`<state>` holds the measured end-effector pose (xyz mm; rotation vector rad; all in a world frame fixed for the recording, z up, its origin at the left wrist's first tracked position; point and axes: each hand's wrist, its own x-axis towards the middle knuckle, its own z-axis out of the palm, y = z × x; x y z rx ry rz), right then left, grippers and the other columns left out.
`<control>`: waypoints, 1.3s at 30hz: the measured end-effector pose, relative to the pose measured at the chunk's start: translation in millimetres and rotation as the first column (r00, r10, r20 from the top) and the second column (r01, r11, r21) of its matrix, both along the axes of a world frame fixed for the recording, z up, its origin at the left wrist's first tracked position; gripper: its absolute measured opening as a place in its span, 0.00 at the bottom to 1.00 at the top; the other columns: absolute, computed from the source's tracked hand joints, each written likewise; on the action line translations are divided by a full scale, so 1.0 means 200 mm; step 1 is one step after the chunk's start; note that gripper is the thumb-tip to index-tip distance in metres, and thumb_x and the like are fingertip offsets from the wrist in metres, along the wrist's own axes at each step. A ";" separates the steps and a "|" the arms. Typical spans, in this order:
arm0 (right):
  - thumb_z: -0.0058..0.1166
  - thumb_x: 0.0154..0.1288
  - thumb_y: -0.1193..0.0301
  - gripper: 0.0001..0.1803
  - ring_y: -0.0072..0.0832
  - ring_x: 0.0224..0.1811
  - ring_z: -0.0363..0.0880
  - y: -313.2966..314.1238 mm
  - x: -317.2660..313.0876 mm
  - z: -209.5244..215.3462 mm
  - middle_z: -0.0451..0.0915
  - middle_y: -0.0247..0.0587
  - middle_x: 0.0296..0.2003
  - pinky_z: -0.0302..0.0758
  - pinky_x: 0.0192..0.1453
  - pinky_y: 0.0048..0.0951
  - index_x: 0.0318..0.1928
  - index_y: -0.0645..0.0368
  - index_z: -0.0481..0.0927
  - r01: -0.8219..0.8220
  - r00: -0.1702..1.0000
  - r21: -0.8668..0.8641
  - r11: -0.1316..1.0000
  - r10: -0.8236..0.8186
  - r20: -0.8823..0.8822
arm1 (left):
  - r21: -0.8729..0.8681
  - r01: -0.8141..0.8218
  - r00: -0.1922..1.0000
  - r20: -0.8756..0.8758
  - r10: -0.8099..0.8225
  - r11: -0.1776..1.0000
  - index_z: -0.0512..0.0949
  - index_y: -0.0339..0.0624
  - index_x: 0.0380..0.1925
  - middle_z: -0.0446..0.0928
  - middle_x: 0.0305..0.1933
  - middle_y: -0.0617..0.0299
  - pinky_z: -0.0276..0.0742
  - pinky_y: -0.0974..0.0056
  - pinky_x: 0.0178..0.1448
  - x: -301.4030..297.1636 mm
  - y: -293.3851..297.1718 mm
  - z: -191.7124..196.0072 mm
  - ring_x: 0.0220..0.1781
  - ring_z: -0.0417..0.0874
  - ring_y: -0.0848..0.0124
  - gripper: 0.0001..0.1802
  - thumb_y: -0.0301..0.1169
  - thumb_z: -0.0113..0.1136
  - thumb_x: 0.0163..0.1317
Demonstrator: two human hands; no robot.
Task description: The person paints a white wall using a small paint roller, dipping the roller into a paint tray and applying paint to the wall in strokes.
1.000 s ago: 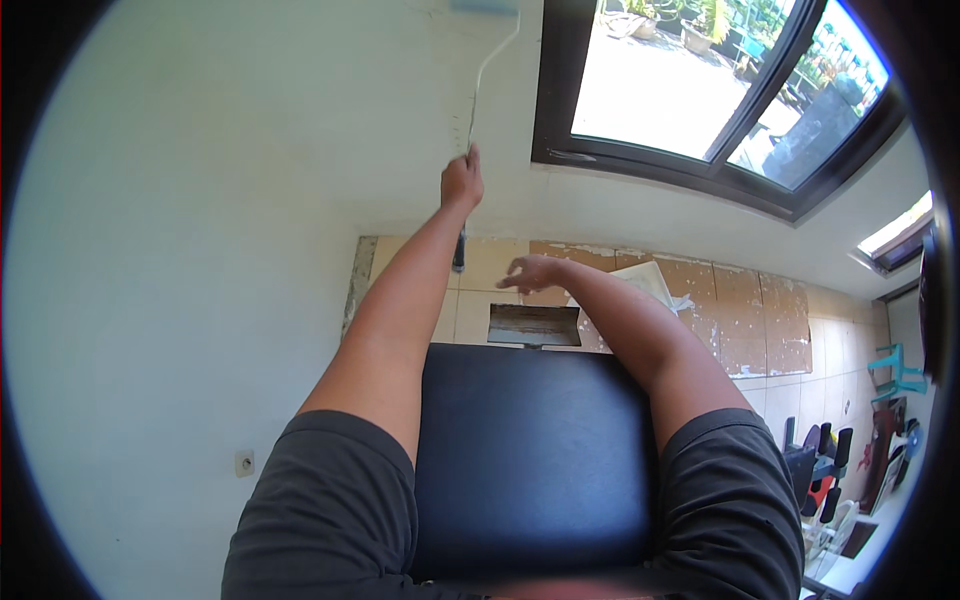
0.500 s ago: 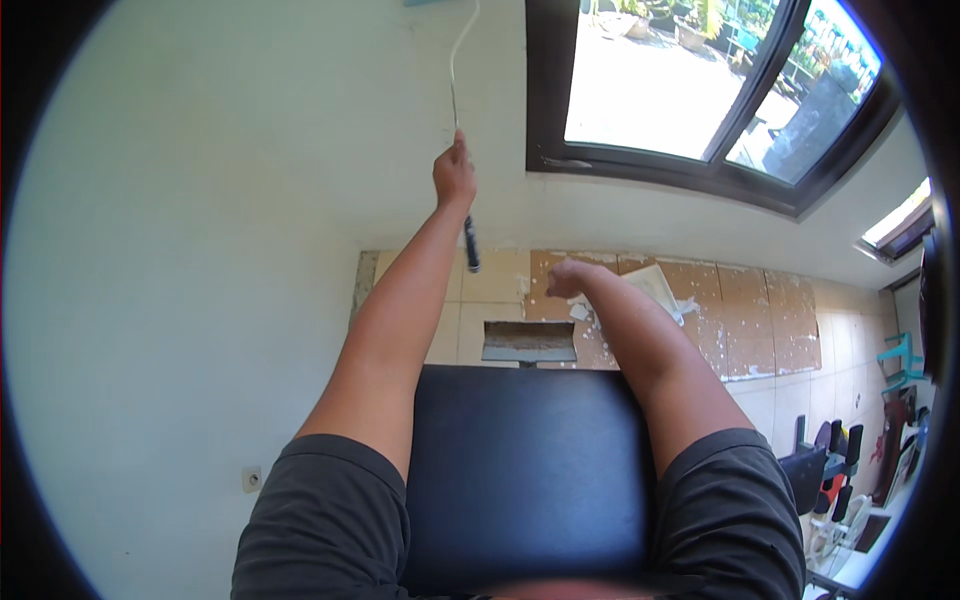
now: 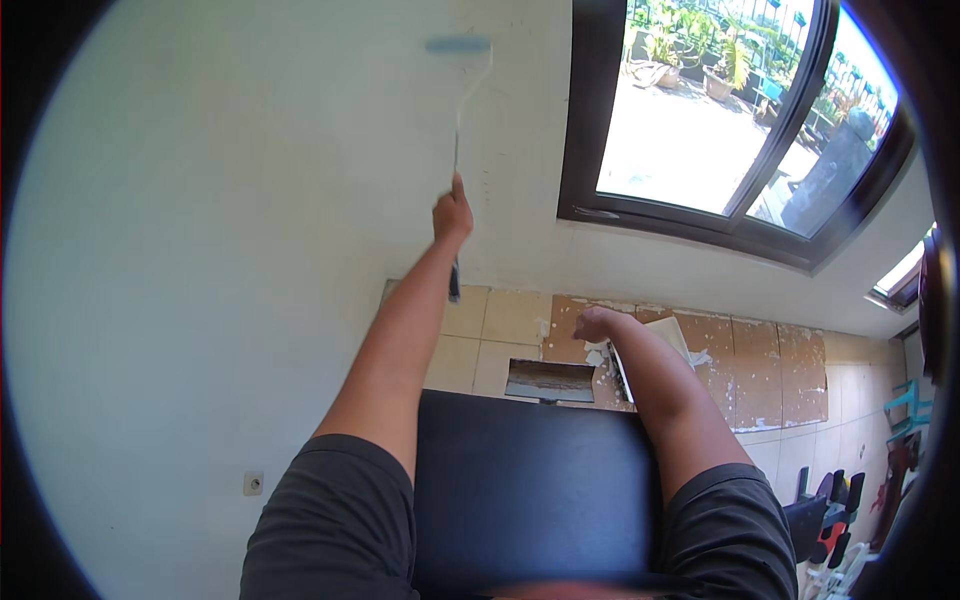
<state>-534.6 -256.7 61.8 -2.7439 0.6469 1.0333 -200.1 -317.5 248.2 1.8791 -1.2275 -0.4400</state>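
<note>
My left hand [image 3: 453, 215] is closed around the handle of a paint roller [image 3: 458, 45], its arm raised along the pale wall. The roller's light blue sleeve, blurred by motion, is against or close to the wall above the hand; I cannot tell if it touches. A thin metal rod joins it to the dark grip, whose end sticks out below my wrist. My right hand [image 3: 597, 323] hangs over the paint-spotted cardboard, its fingers curled in and nothing visible in them. Beyond my right forearm, a white paint tray [image 3: 670, 338] is partly hidden.
A dark-framed window [image 3: 690, 225] takes up the upper right. Cardboard sheets [image 3: 705, 400] cover floor tiles along the wall. A black padded surface [image 3: 535, 490] lies between my arms. A wall socket [image 3: 254, 483] is at lower left. Exercise gear [image 3: 830, 515] and a turquoise stool [image 3: 905, 410] stand right.
The view has tilted up, so the window and floor sit lower. The roller sleeve, mostly cut off before, now shows fully. My left hand keeps its grip; the right hand still hangs with curled fingers.
</note>
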 end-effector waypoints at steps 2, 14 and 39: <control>0.45 0.73 0.66 0.19 0.45 0.57 0.80 -0.05 -0.06 -0.13 0.81 0.46 0.52 0.79 0.57 0.44 0.60 0.42 0.80 0.040 0.997 0.018 0.999 -0.039 -0.072 | 0.113 0.008 1.000 -0.008 -0.007 0.994 0.82 0.29 0.39 0.81 0.47 0.35 0.73 0.44 0.61 -0.01 0.09 -0.26 0.54 0.80 0.39 0.47 0.64 0.25 0.74; 0.45 0.73 0.66 0.19 0.45 0.59 0.79 -0.15 -0.11 -0.41 0.81 0.43 0.54 0.78 0.60 0.41 0.61 0.43 0.80 0.203 0.979 0.024 0.979 -0.204 0.019 | -0.297 0.103 0.843 -0.481 -0.242 0.949 0.64 0.49 0.15 0.61 0.14 0.69 0.57 0.64 0.18 -0.03 -0.08 0.39 0.12 0.60 0.74 0.35 0.66 0.42 0.71; 0.47 0.70 0.51 0.26 0.46 0.57 0.80 -0.13 -0.09 -0.32 0.82 0.54 0.53 0.76 0.60 0.45 0.51 0.60 0.84 0.320 0.944 0.107 0.941 -0.326 0.045 | 0.136 0.159 0.968 -0.217 -0.127 0.978 0.66 0.42 0.12 0.66 0.13 0.61 0.67 0.56 0.25 0.54 0.24 -0.55 0.15 0.67 0.65 0.44 0.71 0.36 0.68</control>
